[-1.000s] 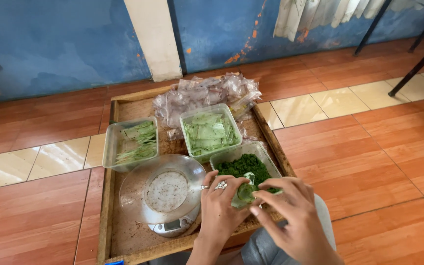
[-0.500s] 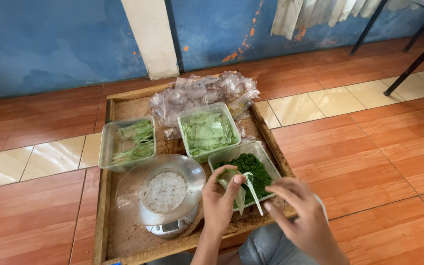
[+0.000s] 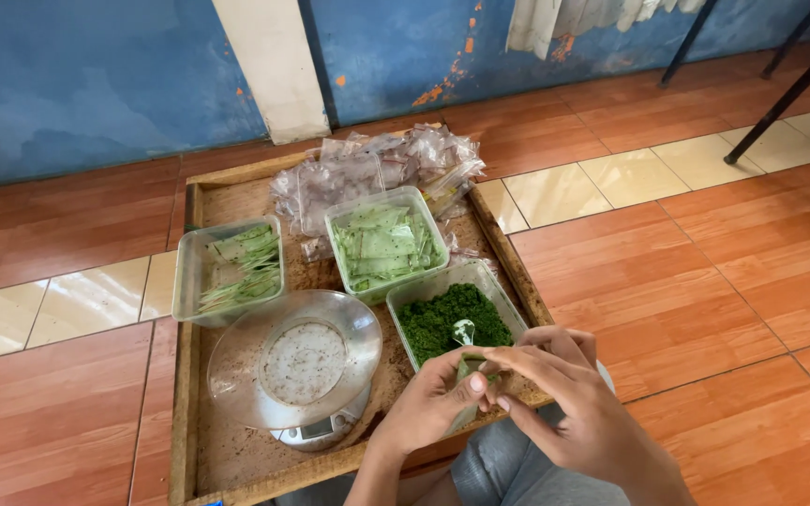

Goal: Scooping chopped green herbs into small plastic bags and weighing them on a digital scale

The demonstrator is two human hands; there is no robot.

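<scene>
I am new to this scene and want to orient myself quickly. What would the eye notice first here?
First, the two hands meeting at the bottom: the left hand and right hand pinch a small green piece between them, just over the wooden tray's near edge. Behind them sits a clear tub of dark green chopped leaves with a small spoon in it. To the left, a shiny scale bowl catches the light.
</scene>
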